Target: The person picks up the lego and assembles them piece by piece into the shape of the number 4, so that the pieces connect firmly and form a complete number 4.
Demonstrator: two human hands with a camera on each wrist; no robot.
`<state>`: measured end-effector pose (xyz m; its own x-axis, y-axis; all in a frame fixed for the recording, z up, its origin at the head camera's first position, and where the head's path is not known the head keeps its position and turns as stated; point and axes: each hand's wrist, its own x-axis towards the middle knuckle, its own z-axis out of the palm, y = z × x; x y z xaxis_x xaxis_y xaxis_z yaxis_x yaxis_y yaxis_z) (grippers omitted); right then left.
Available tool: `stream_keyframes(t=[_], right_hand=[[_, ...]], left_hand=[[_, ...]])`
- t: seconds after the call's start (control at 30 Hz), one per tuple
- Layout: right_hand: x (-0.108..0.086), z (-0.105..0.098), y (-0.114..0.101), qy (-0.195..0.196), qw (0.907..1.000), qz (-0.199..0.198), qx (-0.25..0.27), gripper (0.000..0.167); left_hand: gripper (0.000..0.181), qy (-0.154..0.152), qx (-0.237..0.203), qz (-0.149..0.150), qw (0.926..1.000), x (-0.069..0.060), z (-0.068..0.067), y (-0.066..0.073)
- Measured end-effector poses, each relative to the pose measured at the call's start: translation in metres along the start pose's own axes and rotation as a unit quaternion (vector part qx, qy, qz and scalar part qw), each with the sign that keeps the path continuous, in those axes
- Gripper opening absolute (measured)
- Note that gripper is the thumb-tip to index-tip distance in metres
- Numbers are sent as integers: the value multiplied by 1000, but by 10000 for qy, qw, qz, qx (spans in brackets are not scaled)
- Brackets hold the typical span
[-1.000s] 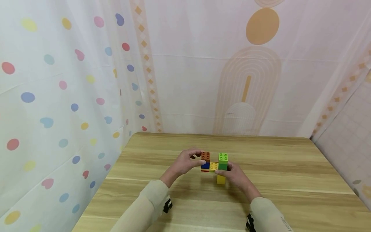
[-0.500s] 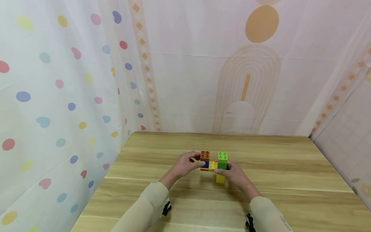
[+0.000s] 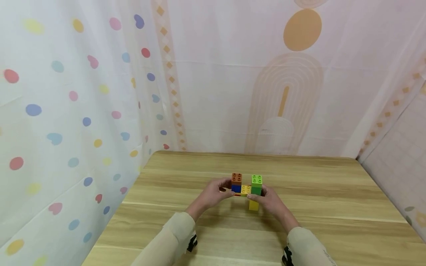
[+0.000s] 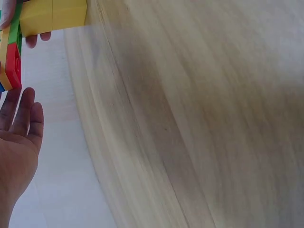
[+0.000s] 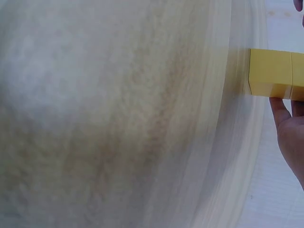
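A structure of toy building bricks stands between my hands in the head view. Its left end stacks a brown brick [image 3: 236, 178] on a blue brick [image 3: 236, 188], with a red brick [image 4: 13, 65] underneath. A low yellow brick [image 3: 245, 189] links this to the right column: light green brick [image 3: 256, 180], darker green below, yellow bricks [image 3: 254, 205] at the bottom. My left hand [image 3: 213, 193] pinches the left end low down, thumb in front; its index finger is mostly hidden. My right hand [image 3: 271, 202] grips the right column, thumb across the front, other fingers behind.
The wooden table [image 3: 316, 184] extends all around the bricks. A patterned curtain [image 3: 213, 92] hangs behind its far edge, and a dotted curtain [image 3: 66, 147] is along the left side. Shadows of hands and bricks fall on the tabletop.
My left hand has shifted slightly down, its thumb sliding from the blue brick's front to the lower edge. The right hand keeps its hold, and the bricks stay about where they were.
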<state>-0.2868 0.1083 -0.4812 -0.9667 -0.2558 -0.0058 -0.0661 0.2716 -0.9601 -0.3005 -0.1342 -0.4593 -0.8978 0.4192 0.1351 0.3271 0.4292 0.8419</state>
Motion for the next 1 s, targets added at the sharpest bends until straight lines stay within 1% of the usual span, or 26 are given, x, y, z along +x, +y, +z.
stream_keyframes(t=[0.13,0.23,0.33,0.43,0.57,0.7,0.83,0.93,1.0], right_hand=[[-4,-2,5,60,9999,-98,-83,44],[-8,-6,9,349,9993,-49,-135,48],[-10,-9,8,672,9977,-58,-41,55],[-10,-12,5,804,9966,-204,31,57],[-8,-11,4,834,9961,-223,209,54],[-7,-9,3,871,9951,-257,388,53],[-7,-8,2,825,9953,-313,395,52],[-9,-9,2,718,9958,-359,442,52],[-10,-9,1,574,9963,-422,484,52]], left_hand=[[41,-3,-126,-9,9999,1,4,0],[43,14,-192,-99,9998,1,6,0],[45,108,-288,-201,9993,2,6,1],[47,217,-402,-266,9986,3,6,2],[53,314,-611,-395,9969,4,6,2],[62,388,-704,-361,9961,4,6,2],[71,318,-615,-247,9973,1,4,2],[75,222,-560,-271,9978,-1,2,1],[76,173,-568,-328,9977,-2,2,1]])
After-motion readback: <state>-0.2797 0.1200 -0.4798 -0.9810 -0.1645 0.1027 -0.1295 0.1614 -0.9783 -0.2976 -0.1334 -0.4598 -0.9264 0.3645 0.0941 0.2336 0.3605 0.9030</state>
